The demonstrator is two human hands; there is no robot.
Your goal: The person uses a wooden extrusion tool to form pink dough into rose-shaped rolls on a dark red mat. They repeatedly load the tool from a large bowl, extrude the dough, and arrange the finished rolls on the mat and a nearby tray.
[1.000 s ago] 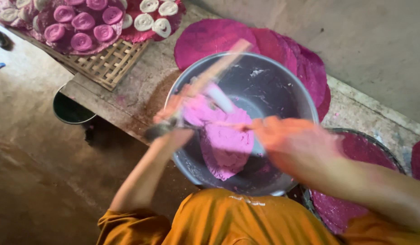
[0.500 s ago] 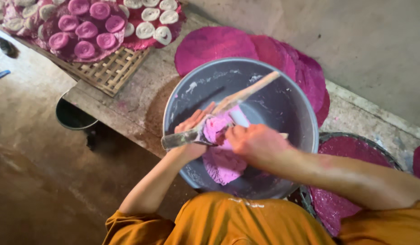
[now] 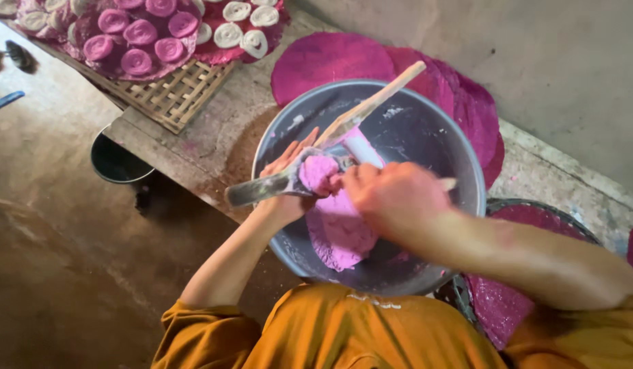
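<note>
A wide grey metal bowl (image 3: 425,130) sits on a stone ledge and holds a slab of pink dough (image 3: 340,229). My left hand (image 3: 285,184) grips a long paddle (image 3: 371,102) over the bowl's left rim. Its wooden handle points up and right, and its grey blade sticks out to the left. A lump of pink dough (image 3: 318,171) rests on the paddle by my fingers. My right hand (image 3: 398,195) is closed on a thin wooden stick (image 3: 449,183) and presses against that lump.
A woven bamboo tray (image 3: 173,96) at the upper left carries several pink and white rolled discs. Flat round pink sheets (image 3: 330,58) lie behind the bowl. A second round pan with pink sheets (image 3: 507,307) is at the lower right. A dark bucket (image 3: 115,160) stands below the ledge.
My right hand moved left across the bowl and met the left hand at the lump on the paddle. The paddle's blade end dropped lower over the rim.
</note>
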